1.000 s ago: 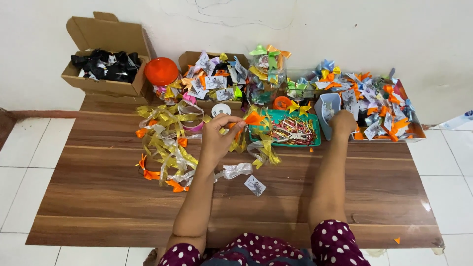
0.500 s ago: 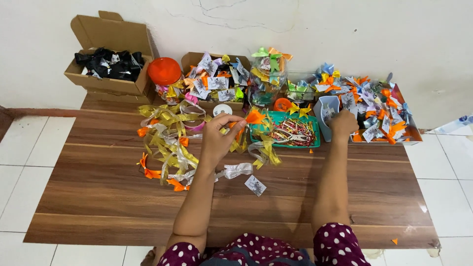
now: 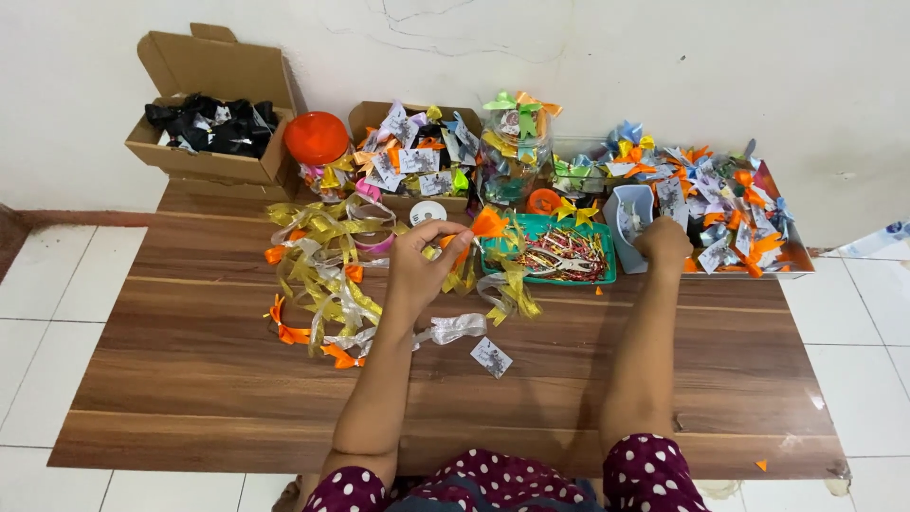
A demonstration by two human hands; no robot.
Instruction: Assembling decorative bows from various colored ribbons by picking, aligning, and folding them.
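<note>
My left hand (image 3: pixel 422 261) is raised over the middle of the wooden table (image 3: pixel 190 370) and pinches a small orange ribbon bow (image 3: pixel 485 226) between thumb and fingers. My right hand (image 3: pixel 664 245) reaches into a small grey-blue container (image 3: pixel 627 210) at the back right, fingers curled inside; what it grips is hidden. A teal tray (image 3: pixel 545 226) with coloured strips sits between the two hands. A tangle of gold, silver and orange ribbons (image 3: pixel 322 275) lies just left of my left hand.
A cardboard box (image 3: pixel 213 104) of black bows stands at the back left beside an orange lid (image 3: pixel 317 137). Another box (image 3: pixel 409 156), a clear jar (image 3: pixel 515 142) and a red tray (image 3: pixel 730 204) hold several finished bows. A small printed tag (image 3: pixel 491 356) lies near the centre.
Both hands have stayed nearly in place. My left hand still holds the orange bow, and my right hand remains at the grey-blue container. The camera has shifted slightly.
</note>
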